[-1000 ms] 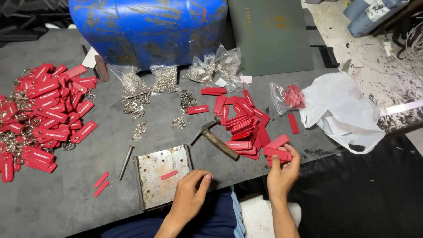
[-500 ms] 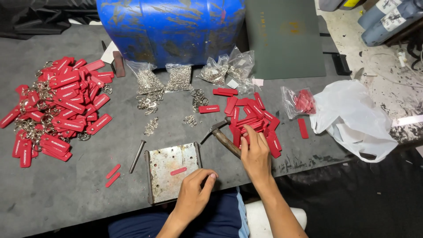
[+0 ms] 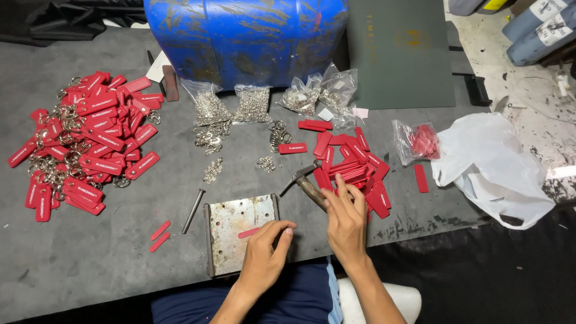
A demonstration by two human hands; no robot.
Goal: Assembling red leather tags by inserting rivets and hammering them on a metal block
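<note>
My left hand point(image 3: 264, 255) rests at the near right corner of a worn metal plate point(image 3: 231, 252), its fingertips pinching the end of a red tag point(image 3: 248, 233) that lies flat on the plate. My right hand point(image 3: 347, 219) lies just to the right. Its fingers are spread over the wooden handle of a small hammer point(image 3: 306, 183) and the near edge of a loose pile of red tags point(image 3: 354, 162). They are not closed around the handle.
A big heap of red tags with key rings point(image 3: 84, 141) lies at the left. Bags of metal rings point(image 3: 252, 103) stand before a blue drum point(image 3: 246, 36). A steel punch point(image 3: 193, 210), two loose tags point(image 3: 159, 235), a bag of tags point(image 3: 420, 141) and a white plastic bag point(image 3: 495, 168) lie around.
My right hand has moved left from the right edge of the tag pile to the hammer handle. My left hand has stayed on the plate with the tag.
</note>
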